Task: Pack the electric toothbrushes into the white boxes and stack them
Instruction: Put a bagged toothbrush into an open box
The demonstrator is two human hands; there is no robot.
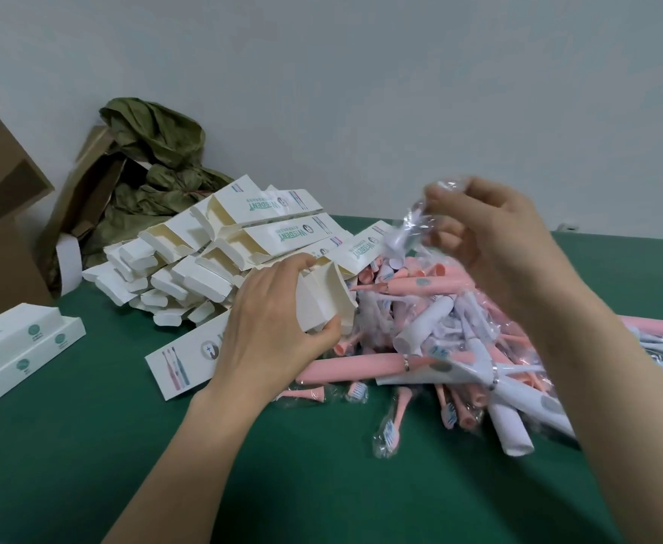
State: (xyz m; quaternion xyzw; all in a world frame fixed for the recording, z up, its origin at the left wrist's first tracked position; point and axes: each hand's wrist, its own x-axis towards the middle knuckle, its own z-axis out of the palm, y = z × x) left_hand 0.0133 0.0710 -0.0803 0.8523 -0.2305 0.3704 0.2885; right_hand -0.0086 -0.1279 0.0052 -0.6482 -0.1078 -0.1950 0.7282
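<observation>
Your left hand (271,327) grips an open box (322,302) at its mouth, just left of the brush pile (459,327). Your right hand (490,245) pinches a clear bag (410,229) above the pile. The bag looks light, soft and slippery, so squeeze the hard brush bit inside. You hold one box and one bag. At least two shut boxes (19,347) lie far left of the pile. The brushes are too many to count.

A plain pale wall (361,92) fills the upper half, evenly lit, with no hard shadows. Below it runs the counter (322,484), covered in dark green (matte, cloth-like). At the far left stand brown cartons (0,214), and a crumpled olive sheet (157,159) slumps against the wall beside them.
</observation>
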